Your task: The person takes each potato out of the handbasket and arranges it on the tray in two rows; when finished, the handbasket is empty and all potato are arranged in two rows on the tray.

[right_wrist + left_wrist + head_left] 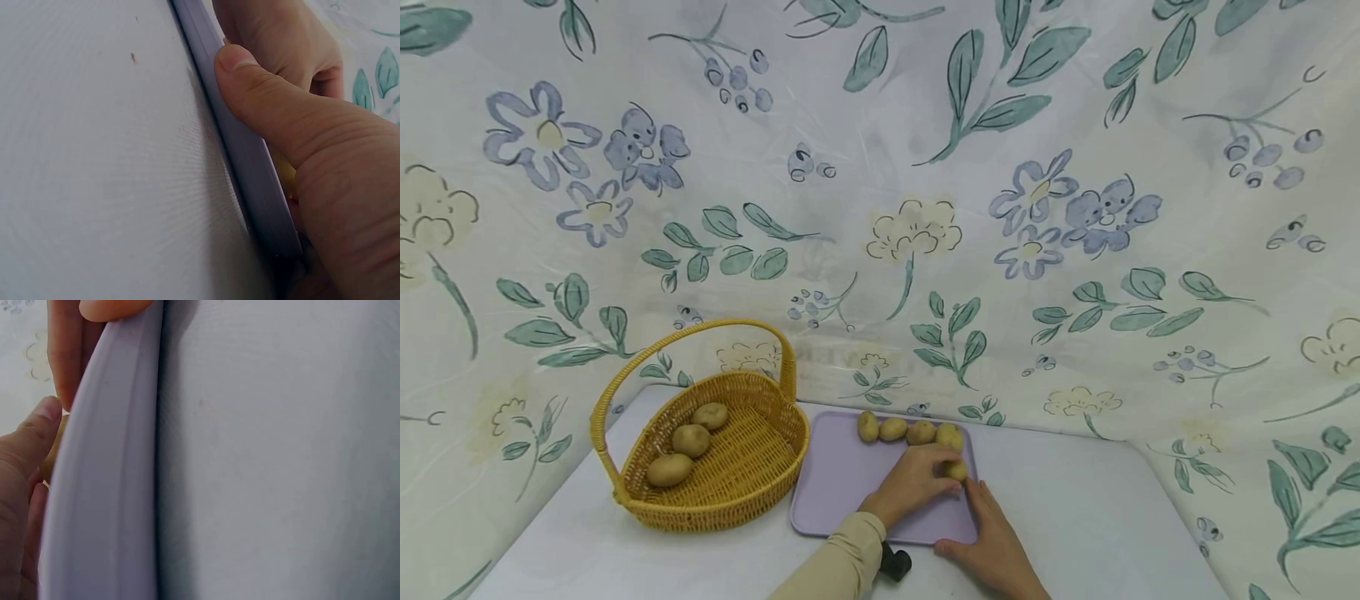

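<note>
In the head view a lilac tray (842, 483) lies on the table. My left hand (913, 483) reaches over it, fingers and thumb curled around a potato (956, 471) by the right rim. My right hand (996, 542) grips the tray's near right corner, thumb at the front edge and fingers along the right side. Several potatoes (892, 429) form a row along the tray's far edge. The right wrist view shows the right thumb (250, 78) against the tray's rim (250, 162), with the left hand (281, 37) behind it. Part of the held potato is hidden.
A yellow wicker basket (700, 517) with a tall handle stands left of the tray, holding three potatoes (670, 471). A black object (895, 563) is beside the left sleeve (842, 554). Floral cloth (850, 292) hangs behind the white table (1075, 500).
</note>
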